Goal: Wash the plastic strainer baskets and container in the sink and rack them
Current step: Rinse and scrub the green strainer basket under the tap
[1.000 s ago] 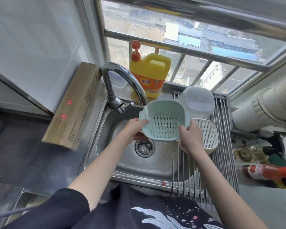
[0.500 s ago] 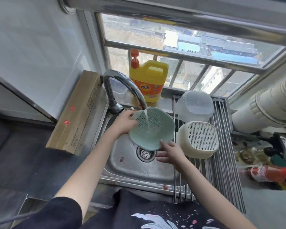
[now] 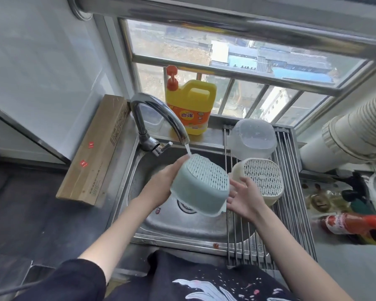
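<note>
- Spanning the middle of the head view, a stainless steel sink (image 3: 182, 233) is seen, with a drain partly hidden under the held basket.
- A roll-up metal rack (image 3: 291, 203) is laid over the sink's right side.
- A long cardboard box (image 3: 93, 148) is propped at the sink's left edge.
- A yellow detergent jug (image 3: 192, 107) with an orange pump is stood on the sill behind the curved faucet (image 3: 159, 120), from which a thin stream of water is run.
- A clear plastic container (image 3: 253, 139) is set upside down at the far end of the rack.
- A cream strainer basket (image 3: 263, 179) is set upside down on the rack, just in front of the container, its slotted base turned up.
- A pale green strainer basket (image 3: 201, 187) is held over the sink bowl, tilted with its slotted base facing up and toward the window; the stream is met at its upper left edge. Its walls are smooth and rounded, its rim pointed down.
- The left hand (image 3: 163, 185) is curled around the green basket's left wall, gripping it.
- The right hand (image 3: 245, 196) is held palm-up with fingers spread, beside the basket's right wall; contact cannot be told.
</note>
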